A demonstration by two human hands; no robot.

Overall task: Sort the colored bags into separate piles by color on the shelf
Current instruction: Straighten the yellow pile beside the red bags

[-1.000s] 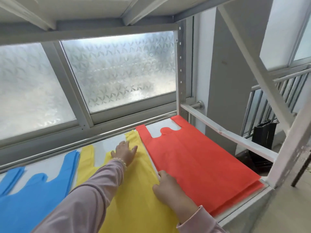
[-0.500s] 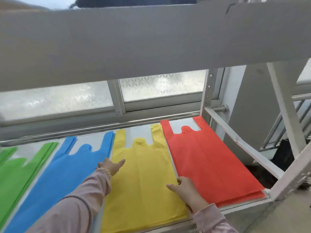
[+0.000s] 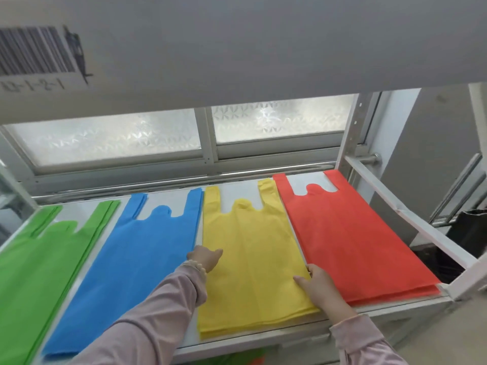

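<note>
Four flat piles of bags lie side by side on the white shelf [image 3: 263,335]: green [image 3: 34,259], blue [image 3: 137,254], yellow [image 3: 250,254], red [image 3: 350,233]. Handles point toward the window. My left hand [image 3: 204,258] rests flat on the yellow pile's left edge, beside the blue pile, fingers apart. My right hand [image 3: 317,281] lies on the yellow pile's right edge, touching the red pile's border, with its fingertips curled at that edge. Neither hand lifts a bag.
The upper shelf's beam [image 3: 237,48] with a barcode label [image 3: 37,54] hangs close overhead. A frosted window [image 3: 158,138] backs the shelf. A white side rail [image 3: 411,214] bounds the right end. A dark bin [image 3: 471,227] stands at the right.
The view has pulled back and down, so the green and blue piles come into sight. My left hand has slid from the yellow handles down to the pile's left edge; my right stays at the right edge.
</note>
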